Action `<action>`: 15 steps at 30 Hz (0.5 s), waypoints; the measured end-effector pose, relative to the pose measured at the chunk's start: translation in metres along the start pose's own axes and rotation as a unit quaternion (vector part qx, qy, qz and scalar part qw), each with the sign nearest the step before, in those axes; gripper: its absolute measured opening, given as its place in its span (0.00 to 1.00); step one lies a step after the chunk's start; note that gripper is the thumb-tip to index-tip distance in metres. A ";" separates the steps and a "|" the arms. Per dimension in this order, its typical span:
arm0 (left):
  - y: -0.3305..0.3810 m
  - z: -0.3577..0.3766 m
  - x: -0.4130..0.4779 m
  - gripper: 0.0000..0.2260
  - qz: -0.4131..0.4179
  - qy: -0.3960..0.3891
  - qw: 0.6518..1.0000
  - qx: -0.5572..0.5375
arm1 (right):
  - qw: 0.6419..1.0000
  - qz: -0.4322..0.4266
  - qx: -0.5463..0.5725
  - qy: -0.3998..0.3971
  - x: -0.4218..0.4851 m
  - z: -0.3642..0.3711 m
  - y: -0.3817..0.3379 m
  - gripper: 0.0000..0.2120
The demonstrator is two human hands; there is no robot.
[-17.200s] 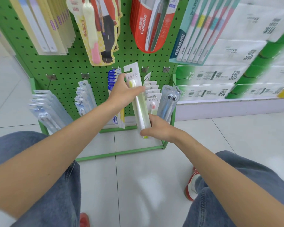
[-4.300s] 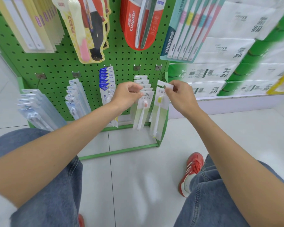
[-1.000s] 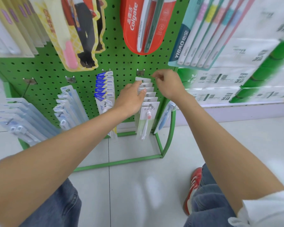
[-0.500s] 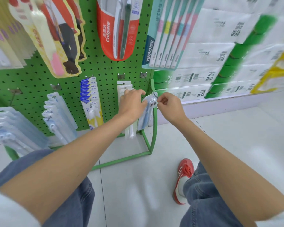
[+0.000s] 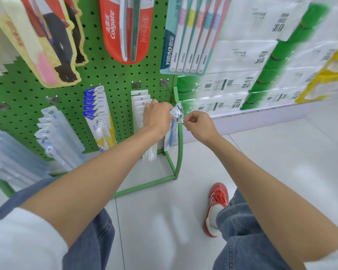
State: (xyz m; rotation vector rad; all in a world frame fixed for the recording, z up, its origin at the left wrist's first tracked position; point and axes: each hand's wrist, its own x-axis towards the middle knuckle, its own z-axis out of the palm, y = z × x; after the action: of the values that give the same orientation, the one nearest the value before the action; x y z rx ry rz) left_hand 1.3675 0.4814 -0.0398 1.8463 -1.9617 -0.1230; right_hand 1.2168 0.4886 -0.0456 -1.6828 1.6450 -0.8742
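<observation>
**Item:** clear plastic blister pack of blue toothbrushes [image 5: 171,131]. It hangs at the outer end of the rightmost thin metal hook [image 5: 169,89] on the green perforated pegboard [image 5: 115,78].

**Change:** a second ago the right hand [image 5: 198,122] was up at the hook of the neighbouring row of white carded toothbrush packs [image 5: 140,102]. It has since dropped to the blister pack, and the left hand [image 5: 157,117] has slid across to meet it. The white row looks finished with, and this pack is probably now being seated or straightened.

**Hands:**
- Right hand: fingers curled, pinching the pack's right edge.
- Left hand: lies over the white row with its fingertips at the pack's upper left (whether they clamp it, I cannot tell).

**Lettering:**
- "Colgate" on the red oval toothbrush card [image 5: 113,26].
- "YIBAO" on the teal five-brush pack [image 5: 169,49].
- "FROG", or something close to it, on the blue-topped cards [image 5: 95,101].
- "2500" printed sideways on the white tissue bundles [image 5: 242,82].
</observation>
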 end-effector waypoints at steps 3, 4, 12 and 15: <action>-0.002 0.003 0.002 0.09 0.005 0.023 1.000 -0.003 | 1.000 0.005 -0.008 -0.001 -0.002 -0.001 0.001 0.10; -0.003 0.004 0.002 0.08 0.007 0.023 1.000 -0.011 | 1.000 0.005 -0.011 0.002 -0.003 -0.001 0.001 0.09; -0.006 0.000 -0.012 0.07 0.038 0.005 0.998 -0.056 | 0.998 0.005 -0.059 0.011 -0.008 -0.004 0.001 0.04; -0.005 -0.008 -0.026 0.09 0.040 -0.002 0.995 -0.093 | 0.998 0.011 -0.055 0.017 -0.012 -0.004 0.000 0.02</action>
State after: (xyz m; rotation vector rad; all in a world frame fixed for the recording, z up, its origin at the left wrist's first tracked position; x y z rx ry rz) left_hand 1.3753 0.5075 -0.0405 1.6489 -1.9512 -0.2754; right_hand 1.2135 0.5009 -0.0440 -1.7281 1.7586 -0.8189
